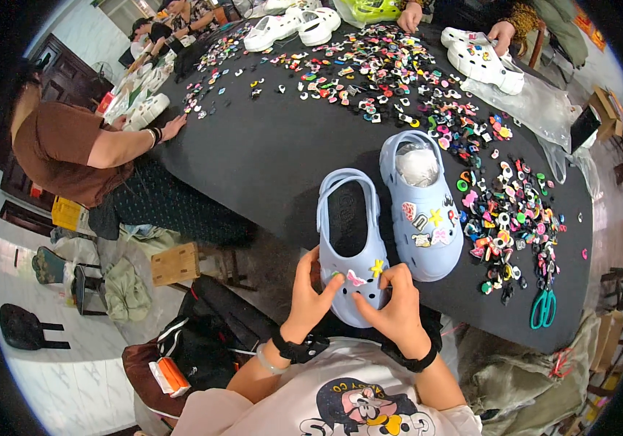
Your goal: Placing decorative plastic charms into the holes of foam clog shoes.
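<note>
Both my hands hold a light blue clog [343, 267] at the table's near edge, its toe towards me. My left hand [310, 294] grips its left side, the thumb lying on the upper beside a pink bow-shaped charm [356, 279]. My right hand [397, 304] wraps the toe's right side, thumb pressed on the upper near the holes. A yellow star charm [377, 268] sits on the upper too. Whether a small charm is under either thumb, I cannot tell. Just right of it, a matching blue clog [428, 251] carries several charms and has clear plastic stuffed in its opening.
Piles of small colourful charms [507, 218] spread along the dark table [253, 160]. Teal-handled scissors [543, 309] lie at the near right. Across the table, another person's hand [501, 36] touches a white clog [482, 62]. A person in brown [64, 145] sits at the left.
</note>
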A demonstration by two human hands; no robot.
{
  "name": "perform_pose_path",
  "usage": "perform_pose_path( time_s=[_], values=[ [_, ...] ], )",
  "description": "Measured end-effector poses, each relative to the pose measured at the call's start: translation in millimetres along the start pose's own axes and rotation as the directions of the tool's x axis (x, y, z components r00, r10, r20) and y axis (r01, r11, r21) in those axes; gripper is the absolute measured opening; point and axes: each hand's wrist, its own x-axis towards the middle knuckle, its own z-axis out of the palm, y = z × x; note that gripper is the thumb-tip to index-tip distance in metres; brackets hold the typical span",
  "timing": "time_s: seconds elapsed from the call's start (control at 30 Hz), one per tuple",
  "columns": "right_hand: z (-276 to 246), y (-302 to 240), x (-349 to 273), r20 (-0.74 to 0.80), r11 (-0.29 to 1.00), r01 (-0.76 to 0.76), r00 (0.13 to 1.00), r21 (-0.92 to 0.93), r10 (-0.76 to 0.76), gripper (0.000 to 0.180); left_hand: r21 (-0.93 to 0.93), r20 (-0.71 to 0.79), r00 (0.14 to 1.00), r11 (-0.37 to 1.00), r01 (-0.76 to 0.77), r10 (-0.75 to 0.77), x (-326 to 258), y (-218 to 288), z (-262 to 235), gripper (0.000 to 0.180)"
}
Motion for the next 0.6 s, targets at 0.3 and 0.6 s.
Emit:
perform_pose_path(
  time_s=[0.3, 0.6],
  values=[
    [-29.3, 14.0, -2.3, 0.417, 0.36, -0.512, 0.854, 0.78, 0.311, 0.03, 0.058, -0.02, 1.0, 0.998, -0.004, 0.005, 1.6, -6.0, -0.7, 0.051],
    [-32.5, 9.6, -13.4, 0.419, -0.133, -0.399, 0.889, 0.907, 0.186, 0.058, 0.129, 0.015, 0.995, 0.986, -0.104, 0.103, -3.1, 4.7, -6.1, 0.05]
  ],
)
